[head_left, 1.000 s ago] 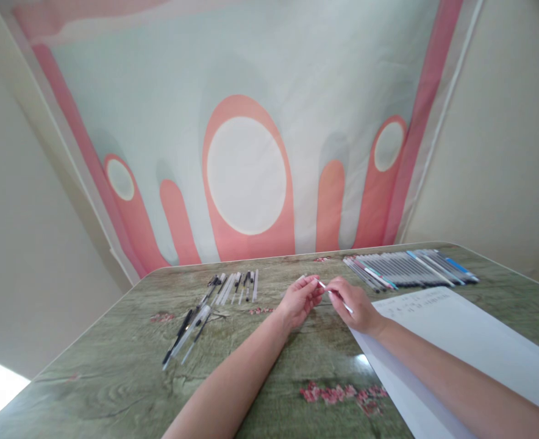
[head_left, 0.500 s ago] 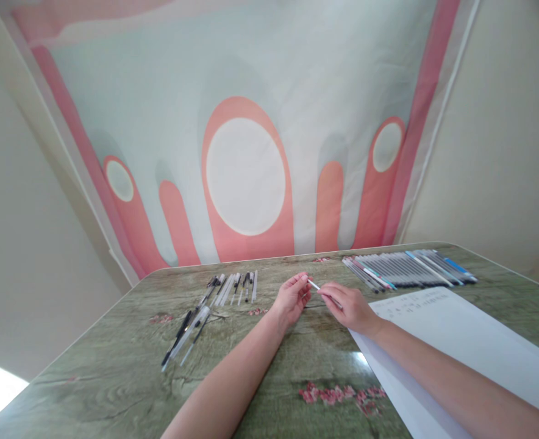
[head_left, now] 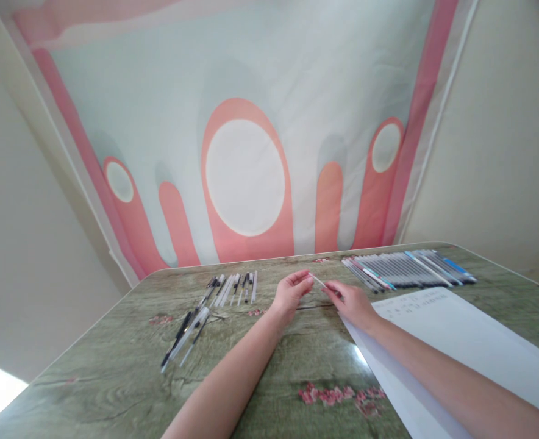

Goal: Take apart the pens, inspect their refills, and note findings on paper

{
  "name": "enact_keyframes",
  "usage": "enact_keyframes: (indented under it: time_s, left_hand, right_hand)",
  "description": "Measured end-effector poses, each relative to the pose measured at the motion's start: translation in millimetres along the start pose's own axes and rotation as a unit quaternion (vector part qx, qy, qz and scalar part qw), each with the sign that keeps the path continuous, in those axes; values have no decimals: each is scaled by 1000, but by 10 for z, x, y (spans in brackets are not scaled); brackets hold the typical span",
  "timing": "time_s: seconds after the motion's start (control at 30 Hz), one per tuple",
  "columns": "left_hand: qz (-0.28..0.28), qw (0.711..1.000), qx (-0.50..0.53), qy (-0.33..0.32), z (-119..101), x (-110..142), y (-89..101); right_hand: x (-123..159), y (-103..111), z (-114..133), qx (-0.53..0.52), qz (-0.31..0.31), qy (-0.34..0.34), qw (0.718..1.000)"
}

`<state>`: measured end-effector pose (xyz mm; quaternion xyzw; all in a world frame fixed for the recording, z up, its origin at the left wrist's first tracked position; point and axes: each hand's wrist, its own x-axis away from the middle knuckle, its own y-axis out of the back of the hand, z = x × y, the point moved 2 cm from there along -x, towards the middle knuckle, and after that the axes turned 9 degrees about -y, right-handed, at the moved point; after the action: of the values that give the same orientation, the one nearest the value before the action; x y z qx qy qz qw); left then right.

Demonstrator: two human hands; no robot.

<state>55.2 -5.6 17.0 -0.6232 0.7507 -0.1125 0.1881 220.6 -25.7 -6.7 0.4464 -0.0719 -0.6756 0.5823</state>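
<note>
My left hand [head_left: 292, 295] is above the middle of the table, its thumb and fingers pinched at one end of a thin white pen tube [head_left: 316, 280]. At the tube's other end, the fingers of my right hand [head_left: 350, 303] are closed on it. The tube slants down from left to right in the gap between the hands. Whether it is a refill or a barrel is too small to tell. Left of my hands lie loose pen parts [head_left: 226, 290], with clear tubes and black pieces. Nearer to me is a second cluster of pen parts [head_left: 188, 332].
A long row of pens [head_left: 406, 270] lies side by side at the back right, some blue or red. White paper sheets [head_left: 452, 341] with small handwriting lie under my right forearm. The wood-patterned table [head_left: 114, 366] ends at a patterned backdrop [head_left: 246, 177].
My left fingers have shifted slightly up and more of the thin tube shows between the hands. My right hand has moved slightly right. The sheets' near-left edge has shifted a little left.
</note>
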Motion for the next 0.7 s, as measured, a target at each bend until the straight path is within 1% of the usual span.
enact_keyframes:
  time_s: [0.03,0.1,0.17,0.23,0.3,0.37,0.43,0.5,0.6,0.63,0.7]
  left_hand:
    - [-15,1000,-21,-12,-9,-34,46]
    - [-65,995,-62,-46,-38,-114,178]
    - [-115,983,-115,-80,-80,-188,332]
    - [-139,967,-185,-110,-128,-237,466]
    - [-151,940,-271,-139,-170,-256,557]
    - [-149,913,-349,-146,-184,-251,598]
    - [-129,896,-401,-139,-163,-235,599]
    - [-100,883,-433,-150,-126,-215,580]
    - [-63,857,-474,-191,-68,-183,565]
    - [-52,849,-488,-196,-48,-174,570]
    - [-30,832,-522,-184,-13,-158,589]
  right_hand:
    - [-3,-3,-18,-5,0,-7,1000]
    - [-7,-6,-38,-16,-1,-14,1000]
    - [-7,-6,-41,-20,-1,-15,1000]
    - [-4,-6,-36,-23,0,-16,1000]
    - [-1,-7,-33,-23,1,-19,1000]
    - [0,-12,-35,-22,3,-20,1000]
    - [-1,-18,-43,-20,6,-19,1000]
    - [-2,-23,-52,-19,7,-20,1000]
    - [-2,-24,-55,-19,11,-22,1000]
    - [-2,-23,-53,-19,11,-22,1000]
    - [-3,-19,-48,-18,14,-23,999]
